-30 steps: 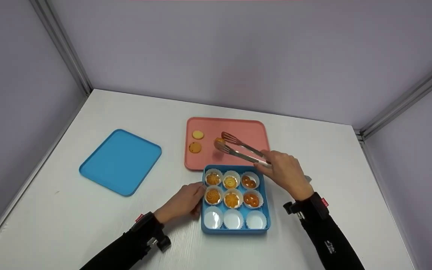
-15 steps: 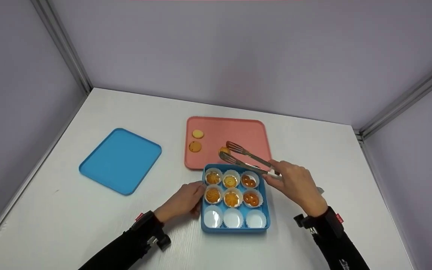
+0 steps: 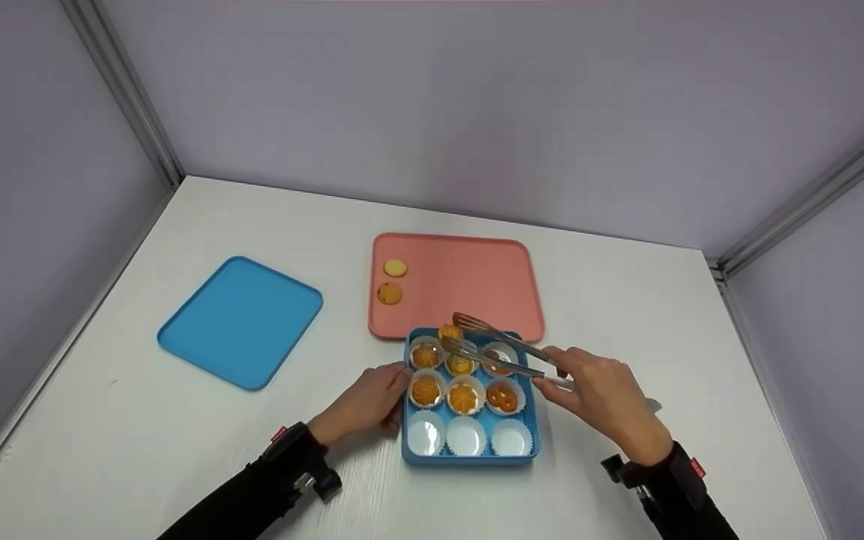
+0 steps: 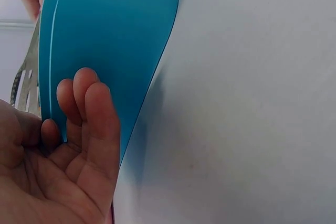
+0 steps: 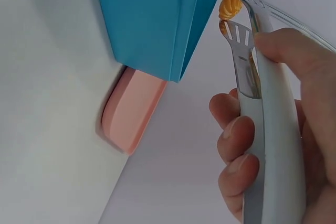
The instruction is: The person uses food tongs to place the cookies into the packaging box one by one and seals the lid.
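In the head view a blue box [image 3: 471, 460] holds paper cups in rows. Pastries fill the back two rows; the front cups [image 3: 466, 438] are bare. At its left wall my left hand [image 3: 367, 399] grips the rim, several fingers against the outside in the left wrist view. My right hand [image 3: 603, 394] holds slotted metal tongs [image 3: 511, 362] with pale handles, fingers round them in the right wrist view. Between their tips is an orange ridged cookie [image 5: 230, 6], hanging over the back of the box and hiding part of the middle back cup.
Behind the box lies a pink tray [image 3: 469, 274] with a pale round cookie [image 3: 395, 268] and a darker one [image 3: 389, 293] on its left side. A flat blue tray [image 3: 241, 322] lies to the left. Grey walls [image 3: 432, 97] stand behind and at both sides.
My right hand has drawn the tongs and cookie back from above the pink tray, towards me, to over the box's back row. My left hand has stayed at the box.
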Motion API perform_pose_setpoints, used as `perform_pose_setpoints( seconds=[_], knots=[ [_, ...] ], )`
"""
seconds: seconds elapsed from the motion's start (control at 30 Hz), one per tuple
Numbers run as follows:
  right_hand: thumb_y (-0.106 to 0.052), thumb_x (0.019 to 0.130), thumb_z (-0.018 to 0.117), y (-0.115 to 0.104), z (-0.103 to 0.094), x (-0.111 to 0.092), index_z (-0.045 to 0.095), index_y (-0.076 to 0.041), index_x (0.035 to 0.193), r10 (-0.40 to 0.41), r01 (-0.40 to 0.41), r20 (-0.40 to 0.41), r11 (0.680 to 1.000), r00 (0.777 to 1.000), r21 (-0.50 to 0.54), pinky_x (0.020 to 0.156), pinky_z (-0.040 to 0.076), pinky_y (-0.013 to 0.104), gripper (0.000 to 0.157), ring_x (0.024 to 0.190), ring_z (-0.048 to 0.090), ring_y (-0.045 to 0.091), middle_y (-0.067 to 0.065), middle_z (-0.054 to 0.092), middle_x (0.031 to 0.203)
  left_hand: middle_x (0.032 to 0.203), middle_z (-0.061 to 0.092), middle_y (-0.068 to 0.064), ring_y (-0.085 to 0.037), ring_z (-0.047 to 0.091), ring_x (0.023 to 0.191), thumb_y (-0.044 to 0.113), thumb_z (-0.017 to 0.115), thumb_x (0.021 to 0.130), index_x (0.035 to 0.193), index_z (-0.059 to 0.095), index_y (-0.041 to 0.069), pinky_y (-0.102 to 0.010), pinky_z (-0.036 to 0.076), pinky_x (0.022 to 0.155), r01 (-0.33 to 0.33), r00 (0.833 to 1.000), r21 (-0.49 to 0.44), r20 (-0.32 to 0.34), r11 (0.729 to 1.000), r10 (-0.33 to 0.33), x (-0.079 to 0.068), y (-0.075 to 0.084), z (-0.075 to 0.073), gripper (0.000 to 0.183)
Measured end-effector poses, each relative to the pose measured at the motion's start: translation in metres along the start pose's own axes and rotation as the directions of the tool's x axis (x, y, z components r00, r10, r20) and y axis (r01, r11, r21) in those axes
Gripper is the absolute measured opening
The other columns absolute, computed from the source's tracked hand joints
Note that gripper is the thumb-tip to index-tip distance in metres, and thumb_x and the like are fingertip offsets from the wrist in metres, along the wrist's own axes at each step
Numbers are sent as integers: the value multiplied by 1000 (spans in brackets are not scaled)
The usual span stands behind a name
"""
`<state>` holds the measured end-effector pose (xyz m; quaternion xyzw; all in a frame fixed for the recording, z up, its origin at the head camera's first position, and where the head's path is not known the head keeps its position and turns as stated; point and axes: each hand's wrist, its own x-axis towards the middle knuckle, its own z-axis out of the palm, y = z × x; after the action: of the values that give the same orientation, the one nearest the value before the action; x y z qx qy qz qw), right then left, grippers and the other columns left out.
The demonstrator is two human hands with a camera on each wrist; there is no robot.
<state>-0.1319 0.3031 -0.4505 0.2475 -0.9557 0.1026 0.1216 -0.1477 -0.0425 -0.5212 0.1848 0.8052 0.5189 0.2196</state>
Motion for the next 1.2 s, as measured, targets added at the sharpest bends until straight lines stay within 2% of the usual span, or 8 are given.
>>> perform_pose_setpoints(
  seconds=[0.23, 0.53, 0.73, 0.93, 1.1, 1.2],
  knots=[
    [-40, 84, 74, 1, 2, -13, 68, -14, 116, 1, -1, 14, 1000, 1000, 9, 52, 48, 27, 41, 59, 56, 6, -4, 66, 78, 60, 55, -1, -15, 55, 48, 22, 31, 108, 108, 57, -3, -32, 51, 46, 2, 1000, 3, -3, 1000, -2, 0, 0, -1, 37],
    [-39, 82, 77, -3, 0, -20, 68, -19, 115, -12, 12, 49, 1000, 999, -4, 49, 42, 20, 40, 55, 45, 0, -12, 60, 76, 60, 55, -1, -15, 55, 47, 22, 30, 108, 109, 57, -3, -32, 50, 45, -24, 1000, 4, -6, 1000, 24, 1, -2, 0, 37],
    [-43, 83, 75, -5, -5, -27, 68, -20, 113, -53, 52, 78, 999, 996, 15, 49, 42, 18, 38, 55, 44, -3, -15, 59, 75, 59, 55, -2, -16, 55, 46, 21, 30, 108, 106, 58, -3, -34, 51, 46, -29, 1000, 18, -2, 999, 29, 2, 1, 0, 36],
    [-44, 84, 74, -11, -8, -31, 68, -21, 112, -118, 107, 143, 991, 983, 86, 51, 44, 18, 36, 59, 47, -5, -18, 59, 76, 60, 55, -3, -17, 56, 47, 18, 31, 108, 101, 57, -5, -33, 51, 45, -36, 999, 19, -5, 999, 36, 2, 4, -1, 36],
    [-41, 82, 76, -17, -6, -31, 69, -22, 113, -156, 139, 190, 985, 969, 101, 54, 47, 19, 37, 63, 52, -5, -17, 62, 78, 59, 55, -3, -15, 56, 46, 16, 31, 108, 96, 57, -7, -31, 50, 45, -76, 997, 32, -8, 997, 77, 2, 2, 0, 36],
    [-47, 84, 72, -22, -6, -30, 69, -21, 114, -165, 144, 222, 984, 961, 105, 55, 47, 18, 39, 62, 50, -5, -17, 62, 77, 58, 55, -3, -16, 55, 46, 15, 31, 108, 96, 57, -7, -32, 50, 45, -77, 997, 25, -11, 997, 78, 2, 1, 1, 36]
  ],
)
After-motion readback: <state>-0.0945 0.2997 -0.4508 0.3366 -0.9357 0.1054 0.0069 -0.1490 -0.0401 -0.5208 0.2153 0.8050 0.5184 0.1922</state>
